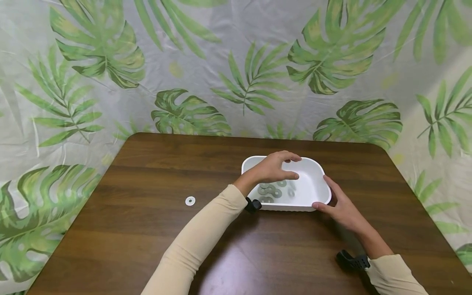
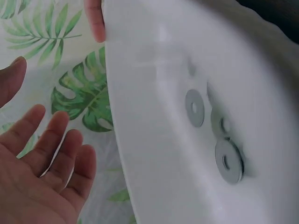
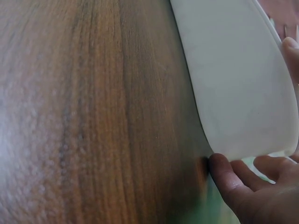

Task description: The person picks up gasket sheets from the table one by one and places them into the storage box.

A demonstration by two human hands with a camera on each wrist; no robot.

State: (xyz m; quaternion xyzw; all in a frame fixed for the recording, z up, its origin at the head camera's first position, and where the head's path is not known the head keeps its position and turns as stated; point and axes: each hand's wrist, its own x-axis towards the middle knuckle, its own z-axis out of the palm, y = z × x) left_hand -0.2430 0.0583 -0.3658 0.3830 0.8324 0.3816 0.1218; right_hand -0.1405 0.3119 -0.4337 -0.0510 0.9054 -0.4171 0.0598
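A white plastic tub [image 1: 311, 186] with rounded corners stands on the table, with several grey flat washers [image 2: 233, 173] lying on its floor toward the left end. Over the tub reaches my left hand [image 1: 273, 168], its fingers relaxed and the thumb apart; nothing is between them. My right hand [image 1: 343, 209] holds the tub's right end, thumb at the front corner and fingers along the far side of that end. In the right wrist view its fingertips [image 3: 224, 172] sit at the tub's lower corner. One lone washer [image 1: 187, 201] lies on the wood left of the tub.
The dark brown wooden table [image 1: 147, 233] has rounded far corners. Behind it hangs a pale cloth [image 1: 258, 24] printed with green leaves. Black straps with small devices circle both wrists, and my left forearm [image 1: 203, 233] crosses the table between the lone washer and the tub.
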